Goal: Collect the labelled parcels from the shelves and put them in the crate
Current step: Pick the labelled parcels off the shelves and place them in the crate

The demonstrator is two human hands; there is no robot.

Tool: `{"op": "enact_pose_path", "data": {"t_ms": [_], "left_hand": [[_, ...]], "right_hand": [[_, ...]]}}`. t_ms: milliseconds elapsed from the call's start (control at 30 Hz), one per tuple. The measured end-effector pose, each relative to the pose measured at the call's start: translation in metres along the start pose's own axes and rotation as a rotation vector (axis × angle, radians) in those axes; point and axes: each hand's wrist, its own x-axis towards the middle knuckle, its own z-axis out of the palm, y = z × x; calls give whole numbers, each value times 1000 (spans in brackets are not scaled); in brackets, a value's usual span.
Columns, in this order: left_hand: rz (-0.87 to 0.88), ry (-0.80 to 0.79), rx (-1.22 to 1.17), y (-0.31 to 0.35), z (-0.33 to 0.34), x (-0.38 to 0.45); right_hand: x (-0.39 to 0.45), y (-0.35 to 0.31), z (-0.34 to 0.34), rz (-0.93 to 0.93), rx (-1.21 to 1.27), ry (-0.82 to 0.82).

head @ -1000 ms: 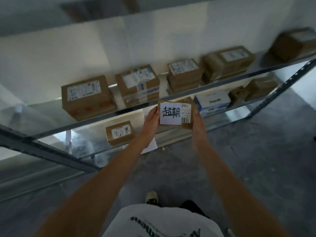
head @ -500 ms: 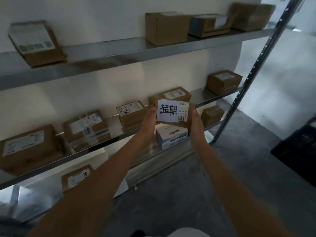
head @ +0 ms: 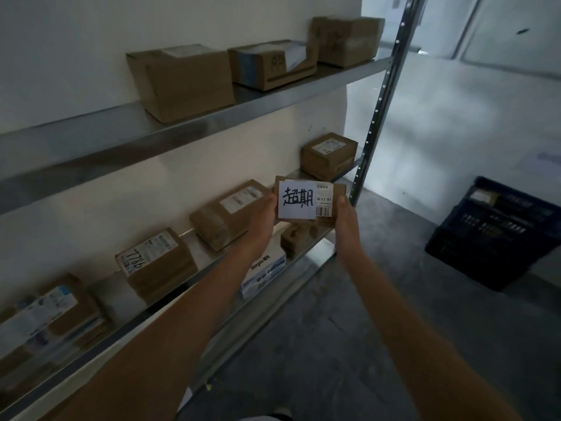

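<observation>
Between both hands (head: 264, 217), white-labelled brown parcel (head: 308, 202)

grey concrete floor (head: 394, 344), pale wall (head: 76, 50)

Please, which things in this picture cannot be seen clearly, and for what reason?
- Head view: underside of the small brown cardboard parcel with the white handwritten label, and the fingers behind it, hidden by the parcel.
- Contents of the dark plastic crate: too dark, cut by the right edge.
- Print on the shelf boxes' labels: blurred, too small.
</observation>
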Motion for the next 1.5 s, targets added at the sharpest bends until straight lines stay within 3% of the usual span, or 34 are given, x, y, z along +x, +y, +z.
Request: {"op": "enact_pose_path", "data": {"t_ms": [233,467,900,1300,1500], "left_hand": [[-35,-160,123,-2,68,74],[-50,-275,190,-28,178,138],[-161,-493,195,-70,410,232],[-234,-639,246,-106,575,377],[-275,-747,285,-116,675,433]], "right_hand": [[62,6,-64,84,18,173],[109,27,-149,163,45,365],[237,38,-346,238,-11,485],[390,62,-458,366,-22,569],[447,63,-529,433,49,691]]}}
